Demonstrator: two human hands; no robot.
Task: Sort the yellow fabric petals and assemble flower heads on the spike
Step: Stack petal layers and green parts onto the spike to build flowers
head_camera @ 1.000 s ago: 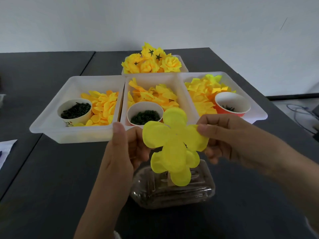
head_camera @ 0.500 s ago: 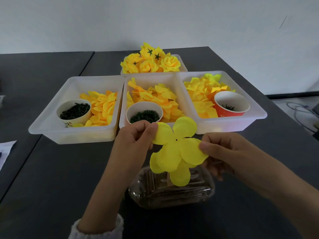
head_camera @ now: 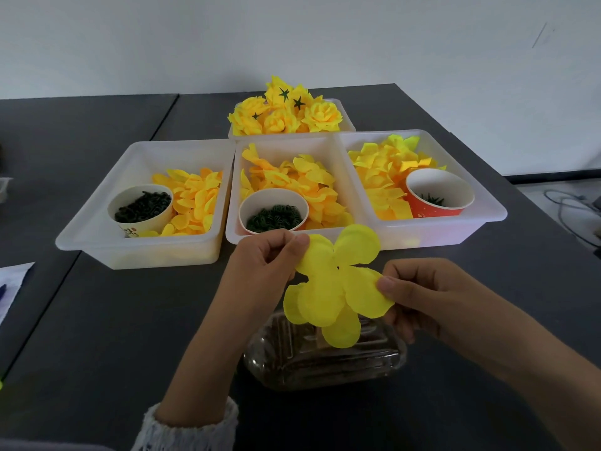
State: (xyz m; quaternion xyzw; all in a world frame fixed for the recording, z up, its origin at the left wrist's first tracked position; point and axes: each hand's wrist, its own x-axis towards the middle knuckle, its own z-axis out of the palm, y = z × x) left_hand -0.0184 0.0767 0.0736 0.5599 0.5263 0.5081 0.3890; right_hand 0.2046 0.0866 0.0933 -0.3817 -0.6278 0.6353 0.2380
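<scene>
Both hands' fingers (head_camera: 300, 240) pinch opposite petal sheet (head_camera: 338, 283) edges above table (head_camera: 113, 320).

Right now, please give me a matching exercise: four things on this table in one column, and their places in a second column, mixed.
Things:
1. red paper cup
2. finished flower heads
3. yellow fabric petal piece
4. clear plastic container

Places:
A. in the back tray
B. pinched between left hand and right hand
C. in the right tray
D. on the table under the hands

Pairs: 1-C, 2-A, 3-B, 4-D
</scene>
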